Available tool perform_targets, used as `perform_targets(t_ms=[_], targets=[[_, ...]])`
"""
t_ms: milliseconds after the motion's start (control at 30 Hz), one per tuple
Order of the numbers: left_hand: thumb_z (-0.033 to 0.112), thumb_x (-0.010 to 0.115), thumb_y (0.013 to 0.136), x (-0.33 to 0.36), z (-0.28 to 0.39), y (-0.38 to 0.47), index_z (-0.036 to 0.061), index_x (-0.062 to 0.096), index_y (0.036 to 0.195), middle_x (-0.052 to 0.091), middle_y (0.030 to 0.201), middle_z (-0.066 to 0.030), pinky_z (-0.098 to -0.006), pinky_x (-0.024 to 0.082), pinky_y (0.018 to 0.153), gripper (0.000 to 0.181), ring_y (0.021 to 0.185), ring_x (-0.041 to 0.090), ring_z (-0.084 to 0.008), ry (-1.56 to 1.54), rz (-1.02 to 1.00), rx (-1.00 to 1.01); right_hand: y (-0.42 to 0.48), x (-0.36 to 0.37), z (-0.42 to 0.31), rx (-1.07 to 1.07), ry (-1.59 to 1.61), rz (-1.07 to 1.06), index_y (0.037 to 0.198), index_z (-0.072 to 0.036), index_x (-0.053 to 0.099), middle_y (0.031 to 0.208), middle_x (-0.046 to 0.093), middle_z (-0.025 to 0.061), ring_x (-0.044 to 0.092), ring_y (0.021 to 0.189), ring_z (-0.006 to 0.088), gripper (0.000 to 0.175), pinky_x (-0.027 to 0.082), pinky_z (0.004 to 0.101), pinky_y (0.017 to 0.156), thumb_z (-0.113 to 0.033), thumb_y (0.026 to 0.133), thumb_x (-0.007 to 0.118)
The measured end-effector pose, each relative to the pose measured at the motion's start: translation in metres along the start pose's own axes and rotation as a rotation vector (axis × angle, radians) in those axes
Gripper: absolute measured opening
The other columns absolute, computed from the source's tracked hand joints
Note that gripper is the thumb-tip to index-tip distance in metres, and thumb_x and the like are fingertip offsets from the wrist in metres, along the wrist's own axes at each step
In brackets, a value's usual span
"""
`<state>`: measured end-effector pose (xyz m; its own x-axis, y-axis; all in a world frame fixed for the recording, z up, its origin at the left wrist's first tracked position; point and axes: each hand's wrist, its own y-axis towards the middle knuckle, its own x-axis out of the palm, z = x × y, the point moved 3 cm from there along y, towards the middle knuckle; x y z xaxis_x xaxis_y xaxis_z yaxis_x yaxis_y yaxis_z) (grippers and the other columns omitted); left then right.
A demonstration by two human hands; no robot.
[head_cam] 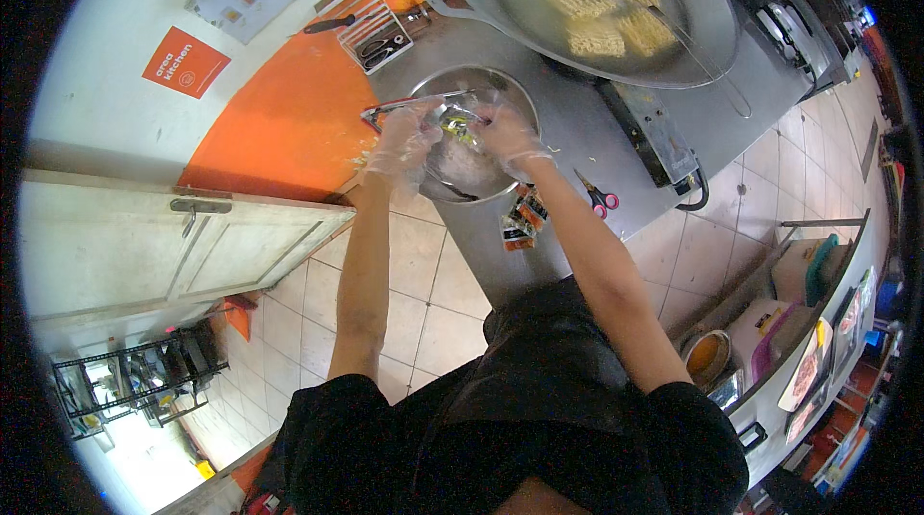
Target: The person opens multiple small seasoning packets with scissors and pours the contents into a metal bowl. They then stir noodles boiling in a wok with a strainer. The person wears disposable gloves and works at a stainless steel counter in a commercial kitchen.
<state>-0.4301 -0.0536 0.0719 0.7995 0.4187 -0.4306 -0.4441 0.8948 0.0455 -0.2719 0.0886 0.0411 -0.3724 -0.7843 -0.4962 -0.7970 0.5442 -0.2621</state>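
Both my hands wear clear plastic gloves over a round metal bowl [491, 186]. My left hand [408, 136] and my right hand [509, 136] pinch a small shiny packet [456, 124] between them, with green and yellow on it. A long red-edged item [386, 109] lies by my left hand, across the bowl's rim; its kind is unclear. The bowl's contents are partly hidden and blurred. Several small seasoning sachets [525, 217] lie on the steel counter below the bowl. Scissors with pink and black handles [600, 199] lie to the right.
A large wok [491, 2] holds liquid, several blocks of noodles [595, 37] and a wire strainer [693, 49]; it stands over a stove [650, 139]. A white wire rack [375, 31] with scissors is at the orange wall. Lidded containers [765, 327] stand on a shelf at right.
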Motion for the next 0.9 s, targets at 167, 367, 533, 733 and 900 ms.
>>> perform_targets(t_ms=[167, 367, 533, 733, 900], targets=[[0.005, 0.071, 0.086, -0.002, 0.012, -0.001, -0.0036, 0.063, 0.126, 0.067, 0.122, -0.0145, -0.0324, 0.049, 0.097, 0.041, 0.11, 0.064, -0.0204, -0.208, -0.103, -0.138, 0.014, 0.002, 0.02, -0.018, 0.085, 0.02, 0.124, -0.01, 0.068, 0.1, 0.067, 0.0088, 0.058, 0.088, 0.0199, 0.039, 0.046, 0.0353, 0.082, -0.032, 0.093, 0.065], [0.009, 0.075, 0.085, 0.0, 0.029, 0.003, -0.0072, 0.067, 0.115, 0.071, 0.104, -0.0116, -0.0284, 0.051, 0.085, 0.036, 0.099, 0.066, -0.0173, -0.058, -0.113, -0.189, 0.005, -0.006, 0.011, 0.104, 0.356, -0.179, 0.127, -0.009, 0.065, 0.092, 0.068, 0.0041, 0.057, 0.079, 0.0144, 0.038, 0.047, 0.0314, 0.072, -0.03, 0.097, 0.062], [0.013, 0.072, 0.089, -0.002, 0.041, 0.008, -0.0013, 0.07, 0.114, 0.072, 0.095, -0.0061, -0.0288, 0.051, 0.077, 0.029, 0.088, 0.066, -0.0154, -0.293, -0.241, -0.225, 0.005, -0.01, 0.003, 0.093, 0.506, -0.258, 0.121, -0.007, 0.063, 0.093, 0.063, 0.0014, 0.054, 0.083, 0.0149, 0.027, 0.045, 0.0326, 0.074, -0.024, 0.103, 0.052], [0.016, 0.07, 0.089, 0.0, 0.059, -0.001, 0.0012, 0.062, 0.124, 0.067, 0.105, -0.0054, -0.0283, 0.05, 0.077, 0.038, 0.092, 0.063, -0.014, -0.465, -0.182, -0.248, 0.011, -0.004, 0.01, 0.231, 0.794, -0.278, 0.118, -0.01, 0.061, 0.099, 0.061, 0.0013, 0.053, 0.089, 0.0169, 0.027, 0.044, 0.0366, 0.081, -0.027, 0.107, 0.044], [0.011, 0.07, 0.087, 0.006, 0.074, -0.014, 0.0022, 0.055, 0.133, 0.063, 0.114, -0.0059, -0.0283, 0.048, 0.081, 0.049, 0.099, 0.062, -0.0163, -0.538, -0.129, -0.318, 0.008, -0.002, 0.004, 0.275, 0.927, -0.308, 0.122, -0.011, 0.059, 0.103, 0.062, 0.0009, 0.054, 0.092, 0.0172, 0.026, 0.044, 0.0368, 0.084, -0.026, 0.108, 0.042]])
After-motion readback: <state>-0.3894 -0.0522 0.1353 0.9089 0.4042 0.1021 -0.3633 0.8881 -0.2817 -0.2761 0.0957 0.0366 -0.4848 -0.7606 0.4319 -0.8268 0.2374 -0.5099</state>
